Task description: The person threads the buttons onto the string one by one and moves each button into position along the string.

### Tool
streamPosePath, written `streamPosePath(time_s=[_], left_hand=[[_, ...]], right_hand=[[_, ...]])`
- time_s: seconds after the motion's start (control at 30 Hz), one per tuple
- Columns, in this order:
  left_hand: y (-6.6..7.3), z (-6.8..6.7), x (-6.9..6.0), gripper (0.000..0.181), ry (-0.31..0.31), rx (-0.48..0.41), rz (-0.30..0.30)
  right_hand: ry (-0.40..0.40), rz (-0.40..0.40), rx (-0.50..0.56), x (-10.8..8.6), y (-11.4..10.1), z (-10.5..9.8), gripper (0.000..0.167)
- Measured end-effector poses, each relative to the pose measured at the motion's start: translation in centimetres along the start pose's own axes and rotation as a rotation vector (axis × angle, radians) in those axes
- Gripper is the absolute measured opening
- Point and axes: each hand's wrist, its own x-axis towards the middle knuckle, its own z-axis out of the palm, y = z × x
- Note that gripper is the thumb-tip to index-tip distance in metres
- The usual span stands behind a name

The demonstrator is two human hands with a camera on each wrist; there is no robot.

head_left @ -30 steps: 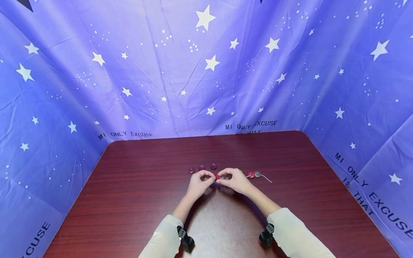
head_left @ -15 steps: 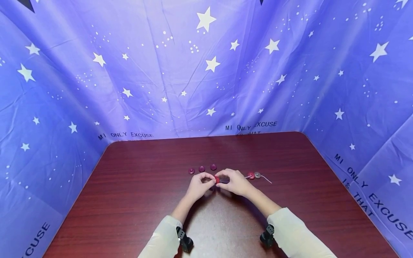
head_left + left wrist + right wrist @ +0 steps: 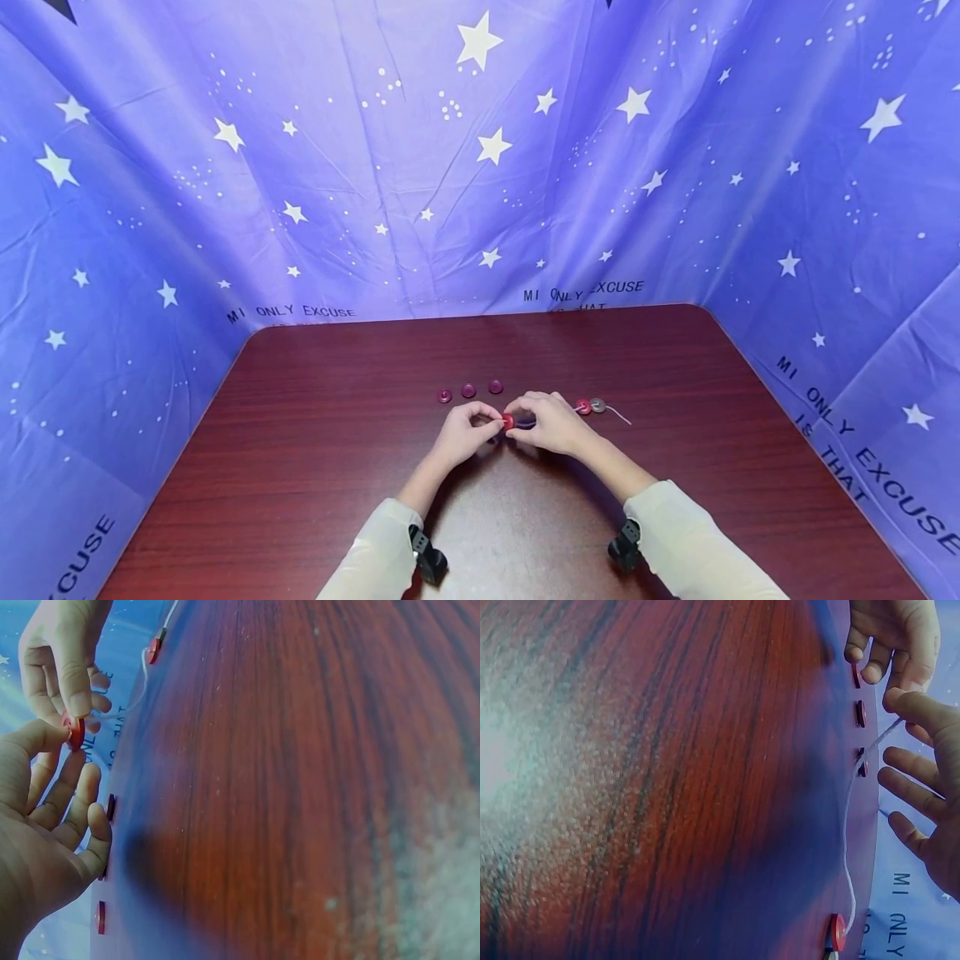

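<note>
My right hand (image 3: 553, 423) pinches a red button (image 3: 508, 422) by its rim, between thumb and fingers. On the button's left face, the thumb and forefinger of my left hand (image 3: 459, 433) meet and appear to pinch the tip of a white string; the fingertips mostly hide it. From the held button, the string (image 3: 847, 825) runs past my right hand to a second red button (image 3: 583, 407) threaded on it. Beside that sits a grey button (image 3: 597, 405), also on the string, whose loose tail (image 3: 618, 415) lies on the table.
Three purplish-red buttons lie in a row beyond my hands: a left one (image 3: 445, 396), a middle one (image 3: 468, 390) and a right one (image 3: 496, 387). The dark red wooden table (image 3: 315, 450) is bounded by a blue star-patterned cloth (image 3: 420, 167).
The held red button has shifted slightly right and toward me, and its face shows more now. My left fingertips have moved slightly the same way. The row of buttons stays put.
</note>
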Motion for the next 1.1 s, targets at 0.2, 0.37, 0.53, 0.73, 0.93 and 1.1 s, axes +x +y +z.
streamPosePath(time_s=[0.2, 0.37, 0.53, 0.73, 0.93, 1.1], left_hand=[[1.7, -0.4, -0.8, 0.01, -0.001, 0.022, 0.02], [3.3, -0.7, -1.3, 0.011, -0.003, 0.038, 0.013], [0.9, -0.4, -0.4, 0.01, 0.003, 0.049, -0.002], [-0.4, -0.6, 0.0, 0.01, -0.014, 0.045, -0.012], [0.0, -0.9, -0.1, 0.01, -0.012, 0.059, -0.021], [1.2, -1.3, -0.8, 0.01, -0.029, 0.073, -0.025]], right_hand=[[-0.007, 0.015, 0.004, -0.2, 0.5, 0.0, 0.026], [-0.007, 0.038, 0.012, -0.5, 1.1, -0.3, 0.025], [-0.003, 0.055, 0.014, -0.9, 1.8, -0.4, 0.025], [-0.023, 0.072, 0.028, -1.3, 2.6, -0.9, 0.025], [0.011, 0.088, 0.025, -1.7, 3.3, -1.3, 0.026], [0.018, 0.101, 0.022, -2.1, 3.9, -1.3, 0.027]])
